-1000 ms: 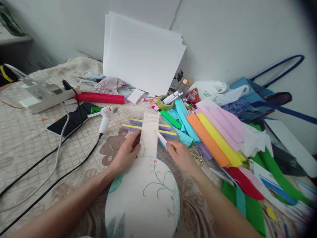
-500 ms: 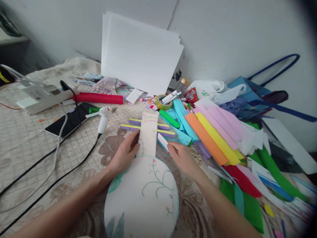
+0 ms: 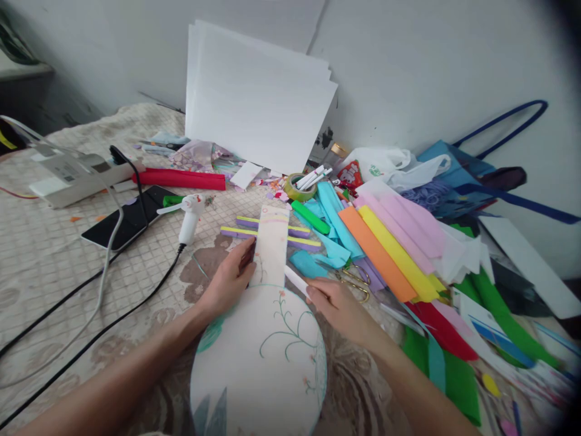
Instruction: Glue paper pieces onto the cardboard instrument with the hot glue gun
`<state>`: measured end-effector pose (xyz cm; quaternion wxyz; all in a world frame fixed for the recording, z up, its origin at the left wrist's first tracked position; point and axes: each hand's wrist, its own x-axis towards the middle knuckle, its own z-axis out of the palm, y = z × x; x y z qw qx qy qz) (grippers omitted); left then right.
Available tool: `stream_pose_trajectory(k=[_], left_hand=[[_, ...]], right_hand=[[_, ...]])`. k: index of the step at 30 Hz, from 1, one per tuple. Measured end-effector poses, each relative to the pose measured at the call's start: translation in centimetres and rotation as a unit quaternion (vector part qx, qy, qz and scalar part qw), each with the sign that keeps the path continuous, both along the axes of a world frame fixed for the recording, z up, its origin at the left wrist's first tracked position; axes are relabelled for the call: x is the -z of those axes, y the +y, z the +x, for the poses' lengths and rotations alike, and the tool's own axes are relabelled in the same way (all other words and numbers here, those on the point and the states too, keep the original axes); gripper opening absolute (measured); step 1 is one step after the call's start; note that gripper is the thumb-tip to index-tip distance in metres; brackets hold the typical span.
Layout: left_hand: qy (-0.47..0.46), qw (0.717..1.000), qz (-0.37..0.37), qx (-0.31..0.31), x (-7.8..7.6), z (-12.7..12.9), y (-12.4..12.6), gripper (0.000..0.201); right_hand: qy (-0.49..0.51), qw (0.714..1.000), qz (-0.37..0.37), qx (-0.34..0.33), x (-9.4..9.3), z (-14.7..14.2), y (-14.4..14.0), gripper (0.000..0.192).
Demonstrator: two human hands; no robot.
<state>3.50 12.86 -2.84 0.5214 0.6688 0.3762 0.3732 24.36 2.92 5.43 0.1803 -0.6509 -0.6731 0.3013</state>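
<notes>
A white lute-shaped cutout [image 3: 258, 354] with a round body and straight neck lies in front of me, drawn with green vines and small orange flowers. My left hand [image 3: 231, 272] is closed on the left edge of its neck, the fingertips partly hidden. Crossing under the upper neck are two purple strips with yellow edges [image 3: 304, 244]. In my right hand [image 3: 334, 303], thumb and fingers pinch a narrow white strip [image 3: 296, 281]. Its far end is beside the neck's right edge, near where the neck joins the body; whether it touches, I cannot tell.
To the left are a white glue gun [image 3: 189, 224], a black phone [image 3: 120, 227], cables and a power strip [image 3: 86, 178]. Gold-handled scissors [image 3: 356, 283], coloured paper [image 3: 376, 254] and a tape roll [image 3: 300, 188] crowd the right. White sheets [image 3: 258, 91] lean on the wall.
My right hand has drawn the white strip toward me and slightly down along the neck's right edge, uncovering blue paper and more of the scissors. My left hand stays in place.
</notes>
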Motion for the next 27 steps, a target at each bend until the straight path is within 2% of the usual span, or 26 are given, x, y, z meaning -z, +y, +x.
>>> stream_pose_trajectory(k=[9,14,20,27], left_hand=[[-0.007,1.000,-0.005,-0.001,0.1,0.0,0.0,0.051],[-0.005,1.000,0.002,0.004,0.4,-0.1,0.1,0.051],[-0.010,1.000,-0.002,0.005,0.0,0.0,-0.1,0.051],[-0.011,1.000,-0.006,0.005,-0.2,0.0,-0.1,0.051]], right_hand=[[-0.003,0.999,0.032,0.031,0.8,0.4,2.2,0.031],[-0.004,1.000,0.023,0.015,0.6,-0.3,1.5,0.033],[0.009,1.000,-0.005,-0.008,-0.2,0.0,0.6,0.033],[0.032,0.999,-0.032,0.002,-0.5,0.3,0.4,0.032]])
